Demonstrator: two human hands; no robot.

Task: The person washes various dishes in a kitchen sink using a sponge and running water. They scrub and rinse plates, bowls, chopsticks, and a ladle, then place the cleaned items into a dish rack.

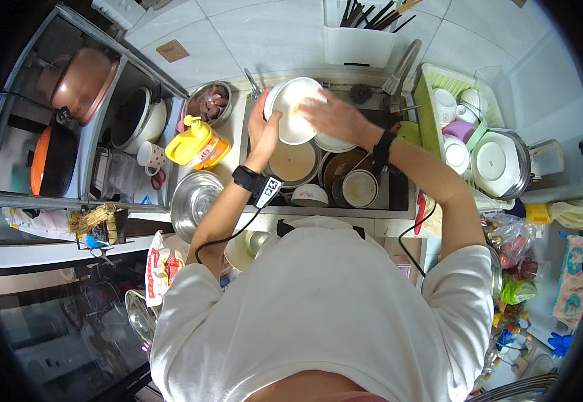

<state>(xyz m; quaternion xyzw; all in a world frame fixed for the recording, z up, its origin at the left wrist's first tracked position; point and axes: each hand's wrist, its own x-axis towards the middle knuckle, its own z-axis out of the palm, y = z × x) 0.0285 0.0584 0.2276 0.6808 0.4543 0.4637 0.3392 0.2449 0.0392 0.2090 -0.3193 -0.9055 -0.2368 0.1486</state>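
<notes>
Over the sink (397, 198), my left hand (264, 130) grips the left rim of a white dish (291, 95), tilted with its inside towards me. Brownish food residue marks the inside. My right hand (336, 118), blurred by motion, lies across the dish's right side; whether its fingers hold anything cannot be made out. Below sits a round pot (291, 163) of cloudy tan liquid. Beside it are a white plate (335, 143), partly hidden, and a pan (334, 173) with brownish contents. Nearer to me are a floral bowl (310, 195) and a white bowl (360, 188).
A faucet (403, 68) rises behind the sink at right. A green rack (429, 108) of dishes stands on the right. On the left are a yellow pump bottle (198, 148), a steel basin (196, 201) and a bowl of meat pieces (213, 103). A red-handled tool (420, 211) lies by the sink's right edge.
</notes>
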